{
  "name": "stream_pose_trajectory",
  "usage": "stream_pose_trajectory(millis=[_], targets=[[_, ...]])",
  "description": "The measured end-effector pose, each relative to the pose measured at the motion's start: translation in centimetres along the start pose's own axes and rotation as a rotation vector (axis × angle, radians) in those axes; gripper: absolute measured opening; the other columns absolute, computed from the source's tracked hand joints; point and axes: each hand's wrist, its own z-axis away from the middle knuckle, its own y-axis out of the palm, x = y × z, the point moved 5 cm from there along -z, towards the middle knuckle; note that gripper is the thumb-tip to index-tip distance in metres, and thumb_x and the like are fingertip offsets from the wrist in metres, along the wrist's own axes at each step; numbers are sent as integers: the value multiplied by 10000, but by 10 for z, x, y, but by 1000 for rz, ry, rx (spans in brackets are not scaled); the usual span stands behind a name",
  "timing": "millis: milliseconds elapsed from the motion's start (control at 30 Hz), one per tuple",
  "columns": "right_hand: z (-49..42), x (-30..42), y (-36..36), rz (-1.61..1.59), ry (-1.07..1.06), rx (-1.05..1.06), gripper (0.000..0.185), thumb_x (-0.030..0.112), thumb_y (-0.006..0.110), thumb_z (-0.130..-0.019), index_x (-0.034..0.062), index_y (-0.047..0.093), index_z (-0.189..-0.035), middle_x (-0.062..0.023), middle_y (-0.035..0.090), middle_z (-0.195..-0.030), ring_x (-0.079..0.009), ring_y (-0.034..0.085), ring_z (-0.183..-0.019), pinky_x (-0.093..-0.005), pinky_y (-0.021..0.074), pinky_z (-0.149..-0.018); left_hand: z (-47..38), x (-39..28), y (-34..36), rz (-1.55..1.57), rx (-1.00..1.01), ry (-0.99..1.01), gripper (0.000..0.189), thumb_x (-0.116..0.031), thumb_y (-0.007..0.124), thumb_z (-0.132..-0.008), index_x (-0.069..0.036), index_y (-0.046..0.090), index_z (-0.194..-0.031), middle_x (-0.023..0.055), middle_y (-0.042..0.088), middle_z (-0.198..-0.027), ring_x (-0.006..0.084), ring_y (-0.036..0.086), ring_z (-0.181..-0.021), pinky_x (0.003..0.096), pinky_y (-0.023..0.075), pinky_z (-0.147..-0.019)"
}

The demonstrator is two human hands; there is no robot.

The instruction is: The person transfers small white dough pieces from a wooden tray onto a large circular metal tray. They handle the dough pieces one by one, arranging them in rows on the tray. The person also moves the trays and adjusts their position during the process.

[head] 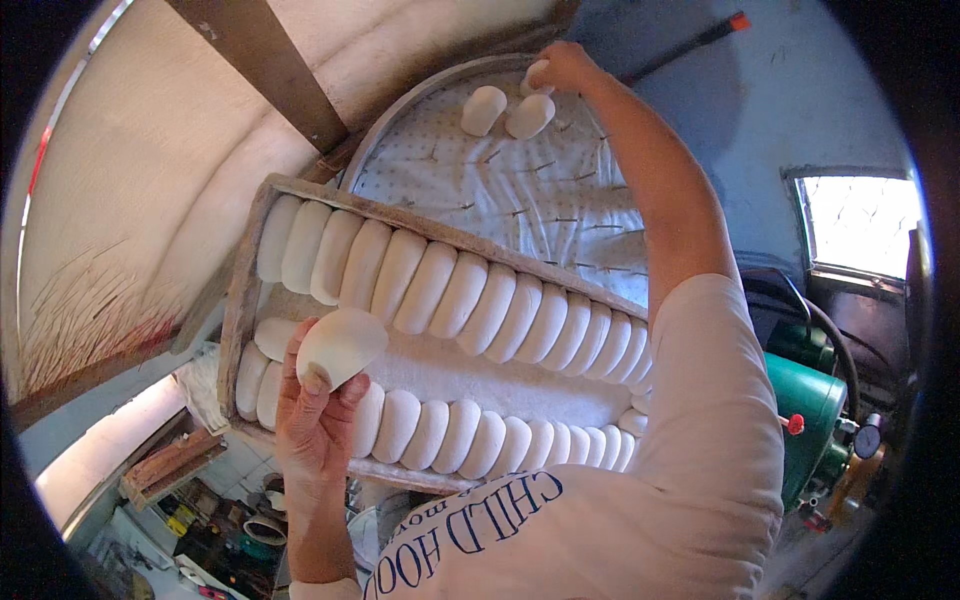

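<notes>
My left hand point(321, 412) holds up a smooth white rounded piece point(345, 345) between thumb and fingers, over the left part of a shallow wooden tray point(450, 225). Rows of similar white rounded pieces point(424, 289) stand on edge along the tray's two long sides. My right hand point(566, 67) reaches to the far rim of a round pan point(427, 180), its fingers around another white piece point(535, 79) that they partly hide. Beside it in the pan lie a leaning white piece point(484, 110) and a tilted white piece point(531, 116).
Thin spikes point(536, 166) stick up from the pan's pale, creased lining. A wooden beam point(262, 75) slants down at the upper left. To the right stands a green tank point(802, 412) with a pressure gauge point(868, 436). Tools and clutter point(217, 517) lie at lower left.
</notes>
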Motion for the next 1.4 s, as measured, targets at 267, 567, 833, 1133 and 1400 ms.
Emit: stream_pose_trajectory(millis=[267,567,833,1133,1400], targets=[[185,154,-114,-1029,-327,169,530,238,779,-796,77,620,-1275,-83,692,-1142,-203,659,-980,-346,524,-886,-24,35,62,92,57,-196,463,-213,602,-966,-27,446,-1361,157,558,-1283,288,608,-1135,385,552,-926],[150,-40,-110,-638,69,-306,411,235,753,-819,96,685,-1200,-90,714,-1085,-169,682,-934,-301,539,-868,6,21,11,-155,-10,-108,278,-120,593,-962,-28,559,-1223,121,643,-1108,227,648,-1014,344,548,-879],[43,-61,-20,-261,140,53,474,354,780,-771,109,703,-1170,-122,722,-1052,-205,704,-919,-317,554,-833,39,16,-15,-229,-146,-135,256,-129,592,-962,-33,568,-1199,113,645,-1101,212,652,-968,342,546,-844],[219,244,-105,-927,-570,-291,352,200,672,-889,89,625,-1220,-139,634,-1215,-271,606,-1127,-390,487,-947,86,-33,-50,-243,-371,275,243,-112,577,-969,-28,579,-1196,113,657,-1099,212,653,-967,352,546,-851],[249,416,-48,-946,-527,-274,406,179,619,-865,-18,575,-1217,-204,620,-1079,-377,584,-1046,-448,463,-940,119,-19,-39,-263,-370,240,211,-98,567,-970,-28,592,-1168,123,668,-1066,224,658,-943,350,539,-837]])
